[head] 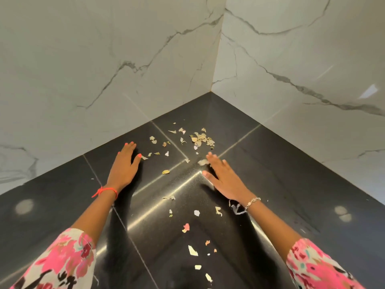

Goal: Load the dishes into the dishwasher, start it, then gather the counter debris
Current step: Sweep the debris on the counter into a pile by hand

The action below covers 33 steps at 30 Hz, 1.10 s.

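Debris lies scattered across the dark table, thickest near the corner. Your left hand and right hand are flat, fingers straight, holding nothing. Sweep both inward into one pile.

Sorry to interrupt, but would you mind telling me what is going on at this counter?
A person in pink floral sleeves works at a black tiled counter set into a white marble corner. The left hand lies flat and open; the right hand, also open, is blurred near a small pile of dry leaf scraps. Loose paper bits lie ungathered nearer the person.
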{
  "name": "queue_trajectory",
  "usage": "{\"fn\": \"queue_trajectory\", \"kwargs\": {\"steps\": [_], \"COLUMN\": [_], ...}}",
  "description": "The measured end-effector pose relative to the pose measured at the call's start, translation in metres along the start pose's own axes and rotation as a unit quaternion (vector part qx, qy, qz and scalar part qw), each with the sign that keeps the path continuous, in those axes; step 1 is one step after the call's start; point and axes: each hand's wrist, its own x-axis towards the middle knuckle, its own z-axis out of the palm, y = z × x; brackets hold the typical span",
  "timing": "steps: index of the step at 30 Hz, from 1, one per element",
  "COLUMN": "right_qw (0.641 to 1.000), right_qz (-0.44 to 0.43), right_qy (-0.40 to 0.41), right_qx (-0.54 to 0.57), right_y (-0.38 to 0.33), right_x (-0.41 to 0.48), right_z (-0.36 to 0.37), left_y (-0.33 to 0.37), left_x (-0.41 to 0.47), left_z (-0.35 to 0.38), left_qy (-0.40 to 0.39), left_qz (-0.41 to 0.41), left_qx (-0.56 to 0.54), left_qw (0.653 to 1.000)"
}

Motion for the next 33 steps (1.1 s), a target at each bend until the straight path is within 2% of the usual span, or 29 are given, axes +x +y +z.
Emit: {"fn": "queue_trajectory", "kwargs": {"steps": [3, 5, 8, 12, 15, 17, 19, 21, 22, 24, 25, 27, 29, 33], "right_qw": [0.996, 0.996, 0.997, 0.993, 0.998, 0.998, 0.998, 0.999, 0.999, 0.993, 0.992, 0.992, 0.996, 0.995], "right_qz": [0.003, 0.037, 0.080, 0.004, -0.057, -0.050, -0.011, 0.029, 0.022, -0.046, -0.086, -0.112, -0.086, -0.047], "right_qy": [0.017, 0.044, 0.012, -0.015, -0.028, 0.011, 0.046, 0.024, 0.008, -0.022, -0.036, -0.050, -0.036, -0.040], "right_qx": [0.090, 0.073, 0.013, -0.121, -0.020, 0.048, 0.031, -0.006, -0.049, -0.106, -0.087, -0.008, 0.009, -0.077], "right_y": [-0.008, 0.007, 0.029, 0.019, 0.008, 0.010, 0.022, 0.031, 0.031, 0.022, 0.016, 0.007, 0.006, 0.003], "right_x": [0.020, 0.049, 0.087, 0.096, 0.085, 0.094, 0.117, 0.139, 0.144, 0.149, 0.151, 0.160, 0.183, 0.226], "right_z": [-0.013, -0.020, -0.018, 0.004, 0.007, -0.003, -0.012, -0.013, -0.010, 0.000, 0.003, 0.002, -0.003, 0.005], "left_y": [-0.006, -0.006, -0.008, -0.009, -0.009, -0.009, -0.009, -0.009, -0.008, -0.008, -0.009, -0.009, -0.011, -0.013], "left_x": [-0.002, 0.001, 0.002, 0.004, 0.005, 0.006, 0.005, 0.004, 0.004, 0.005, 0.006, 0.006, 0.006, 0.007], "left_z": [0.003, 0.005, 0.007, 0.010, 0.012, 0.011, 0.011, 0.011, 0.012, 0.011, 0.012, 0.013, 0.014, 0.014], "left_qy": [0.005, 0.019, 0.034, 0.053, 0.063, 0.070, 0.069, 0.068, 0.070, 0.075, 0.075, 0.074, 0.074, 0.075], "left_qz": [-0.006, -0.012, -0.021, -0.021, -0.022, -0.025, -0.032, -0.040, -0.044, -0.054, -0.057, -0.057, -0.056, -0.056], "left_qx": [0.034, 0.034, 0.019, 0.025, 0.043, 0.054, 0.067, 0.080, 0.082, 0.084, 0.088, 0.100, 0.102, 0.104], "left_qw": [0.999, 0.999, 0.999, 0.998, 0.997, 0.996, 0.995, 0.994, 0.993, 0.992, 0.992, 0.991, 0.990, 0.990]}}
